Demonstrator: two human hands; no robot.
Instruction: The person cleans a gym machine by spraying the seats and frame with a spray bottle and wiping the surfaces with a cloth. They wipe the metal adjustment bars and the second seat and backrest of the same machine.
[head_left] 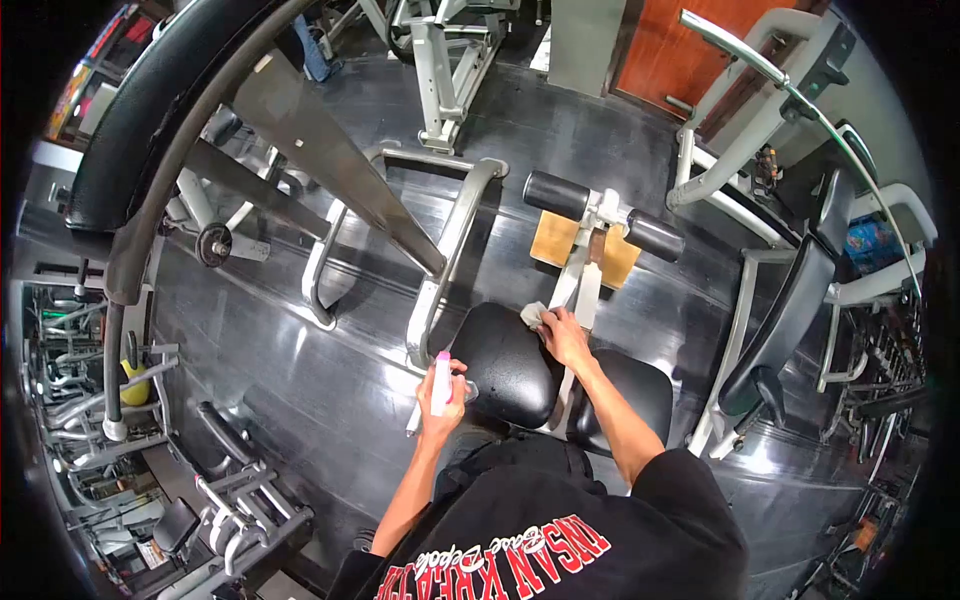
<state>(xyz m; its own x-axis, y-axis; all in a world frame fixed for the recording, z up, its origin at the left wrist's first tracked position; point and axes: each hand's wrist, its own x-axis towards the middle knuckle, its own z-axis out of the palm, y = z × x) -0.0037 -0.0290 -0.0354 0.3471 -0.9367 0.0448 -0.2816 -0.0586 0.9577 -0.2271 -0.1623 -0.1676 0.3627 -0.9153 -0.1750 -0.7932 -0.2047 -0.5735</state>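
My left hand [443,392] is wrapped round a pink and white bottle [441,383], held beside the left edge of a black padded seat [500,365]. At that seat's upper right corner, my right hand [562,337] grips a crumpled whitish cloth [534,316]. Small droplets show on the dark seat surface. A second black pad [625,400] lies to the right, partly under my right forearm.
Two black foam rollers [556,194] on a pale post stand ahead, above a wooden board [553,240]. A curved metal frame [455,235] rises left of the seat. Another bench [785,320] is at the right. A large padded arm [160,110] looms upper left.
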